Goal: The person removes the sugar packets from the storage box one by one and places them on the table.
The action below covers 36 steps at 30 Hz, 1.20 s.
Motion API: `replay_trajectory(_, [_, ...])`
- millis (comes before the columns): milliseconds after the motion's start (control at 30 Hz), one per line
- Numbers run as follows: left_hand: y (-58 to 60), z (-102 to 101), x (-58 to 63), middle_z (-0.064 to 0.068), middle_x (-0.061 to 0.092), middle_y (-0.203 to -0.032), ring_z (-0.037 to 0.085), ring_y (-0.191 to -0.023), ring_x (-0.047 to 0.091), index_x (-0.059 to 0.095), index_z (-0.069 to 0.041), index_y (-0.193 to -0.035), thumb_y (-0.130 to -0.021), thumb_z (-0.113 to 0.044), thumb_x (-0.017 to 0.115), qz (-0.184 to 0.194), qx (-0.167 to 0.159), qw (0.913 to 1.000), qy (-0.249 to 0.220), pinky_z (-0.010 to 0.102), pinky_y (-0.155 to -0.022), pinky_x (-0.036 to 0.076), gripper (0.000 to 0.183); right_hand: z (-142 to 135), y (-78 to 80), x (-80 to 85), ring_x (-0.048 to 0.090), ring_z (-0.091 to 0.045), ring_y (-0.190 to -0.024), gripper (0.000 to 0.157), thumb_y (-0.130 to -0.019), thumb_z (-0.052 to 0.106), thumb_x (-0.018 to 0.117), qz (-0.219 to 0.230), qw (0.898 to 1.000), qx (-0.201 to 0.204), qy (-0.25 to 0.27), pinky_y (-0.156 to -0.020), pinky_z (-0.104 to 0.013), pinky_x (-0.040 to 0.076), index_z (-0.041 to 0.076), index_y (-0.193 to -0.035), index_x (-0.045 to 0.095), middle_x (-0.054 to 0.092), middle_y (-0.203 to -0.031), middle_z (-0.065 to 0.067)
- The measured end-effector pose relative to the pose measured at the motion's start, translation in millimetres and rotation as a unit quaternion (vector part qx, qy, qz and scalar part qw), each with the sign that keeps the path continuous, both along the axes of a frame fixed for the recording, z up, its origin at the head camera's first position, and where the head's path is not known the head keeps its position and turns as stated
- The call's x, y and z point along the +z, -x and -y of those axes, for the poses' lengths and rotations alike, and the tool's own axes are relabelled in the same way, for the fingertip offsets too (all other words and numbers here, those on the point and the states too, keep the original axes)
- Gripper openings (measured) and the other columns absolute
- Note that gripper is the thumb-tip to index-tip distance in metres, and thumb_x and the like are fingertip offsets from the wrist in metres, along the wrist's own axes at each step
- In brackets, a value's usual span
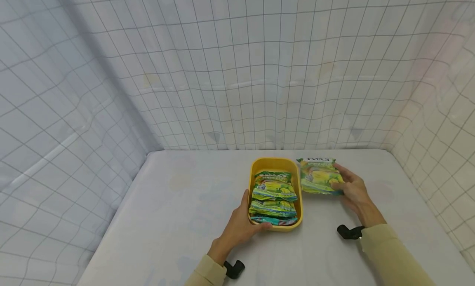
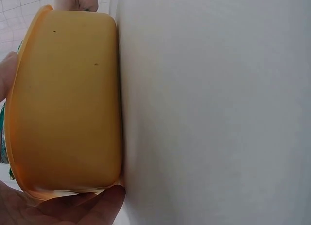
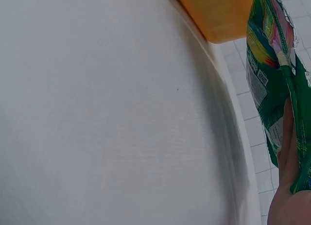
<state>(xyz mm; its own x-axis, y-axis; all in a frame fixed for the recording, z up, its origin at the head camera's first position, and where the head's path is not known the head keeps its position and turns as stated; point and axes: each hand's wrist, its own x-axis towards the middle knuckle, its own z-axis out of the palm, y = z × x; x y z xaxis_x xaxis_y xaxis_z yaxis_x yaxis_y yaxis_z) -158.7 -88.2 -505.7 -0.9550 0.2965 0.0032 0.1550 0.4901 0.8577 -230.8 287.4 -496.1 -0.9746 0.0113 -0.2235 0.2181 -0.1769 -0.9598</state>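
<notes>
A yellow plastic tub (image 1: 300, 209) stands on the white table, holding several green and yellow candy bags (image 1: 274, 189) in an overlapping row. A teal bag (image 1: 273, 221) lies at its near end. My left hand (image 1: 238, 225) grips the tub at its near left corner, thumb over the near rim and fingers along the left side. In the left wrist view the tub's outer wall (image 2: 68, 103) fills the space between thumb and fingers. To the right of the tub, my right hand (image 1: 354, 192) pinches another candy bag (image 1: 319, 176) by its right edge, its printed front facing up.
The white table (image 1: 178, 212) stretches out to both sides of the tub. White grid-patterned curtains (image 1: 259, 92) hang behind it and along the left and right. A black wrist device (image 1: 349, 232) sits at my right cuff and another (image 1: 234, 269) at my left.
</notes>
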Motion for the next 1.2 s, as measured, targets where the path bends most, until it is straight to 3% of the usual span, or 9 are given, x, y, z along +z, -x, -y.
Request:
replay_trajectory(333, [-1.5, -0.1, 1.0, 0.014, 0.039, -0.159, 0.03, -0.137, 0.048, 0.003, -0.006, -0.164, -0.079, -0.057, 0.084, 0.0, 0.0, 1.0, 0.002, 0.052, -0.108, 0.041, 0.128, 3.1, 3.8, -7.7, 0.045, -0.012, -0.125, 0.088, -0.09, -0.014, 0.063, 0.003, 0.999, 0.003, -0.041, -0.087, -0.016, 0.048, 0.025, -0.162, 0.03, 0.01, -0.17, -0.011])
replay_trajectory(667, [-1.7, -0.1, 1.1, 0.015, 0.039, -0.158, 0.031, -0.136, 0.049, 0.002, -0.006, -0.164, -0.08, -0.056, 0.083, -0.005, -0.002, 1.0, 0.004, 0.053, -0.108, 0.042, 0.127, 7.8, 10.4, -15.2, 0.057, -0.006, -0.107, 0.086, -0.089, -0.014, 0.064, 0.01, 0.999, 0.011, -0.052, -0.086, -0.022, 0.052, 0.02, -0.162, 0.032, 0.02, -0.166, -0.019])
replay_trajectory(800, [-2.1, -0.4, 1.1, 0.016, 0.039, -0.158, 0.031, -0.136, 0.049, 0.002, -0.006, -0.164, -0.08, -0.057, 0.083, -0.004, -0.002, 1.0, 0.005, 0.053, -0.107, 0.042, 0.127, 8.1, 11.5, -17.1, 0.053, -0.019, -0.124, 0.085, -0.09, -0.012, 0.064, 0.011, 0.997, 0.017, -0.068, -0.087, -0.021, 0.052, 0.02, -0.162, 0.031, 0.017, -0.167, -0.02])
replay_trajectory(933, [-1.9, -0.5, 1.4, 0.016, 0.039, -0.158, 0.031, -0.136, 0.049, 0.003, -0.006, -0.164, -0.08, -0.057, 0.083, -0.006, -0.002, 1.0, 0.005, 0.053, -0.107, 0.042, 0.127, 7.8, 11.5, -16.5, 0.028, -0.037, -0.147, 0.084, -0.089, -0.011, 0.064, 0.003, 0.992, 0.025, -0.12, -0.087, -0.019, 0.047, 0.015, -0.162, 0.031, 0.014, -0.167, -0.02])
replay_trajectory(1067, [-1.9, -0.6, 1.3, 0.015, 0.037, -0.159, 0.031, -0.137, 0.048, 0.002, -0.007, -0.164, -0.081, -0.057, 0.082, -0.007, -0.002, 1.0, 0.006, 0.052, -0.108, 0.041, 0.126, 9.2, 10.9, -15.7, 0.015, -0.041, -0.152, 0.084, -0.086, -0.009, 0.065, -0.011, 0.979, 0.034, -0.199, -0.098, -0.031, 0.043, 0.009, -0.161, 0.031, 0.015, -0.166, -0.022])
replay_trajectory(1200, [-2.5, -0.7, 1.8, 0.016, 0.037, -0.159, 0.032, -0.138, 0.047, 0.002, -0.007, -0.164, -0.081, -0.056, 0.083, -0.009, 0.0, 0.9999, 0.008, 0.052, -0.108, 0.041, 0.126, 11.9, 9.6, -15.6, 0.016, -0.045, -0.15, 0.084, -0.087, -0.008, 0.066, -0.023, 0.972, 0.041, -0.229, -0.112, -0.051, 0.035, 0.006, -0.161, 0.029, 0.017, -0.165, -0.025])
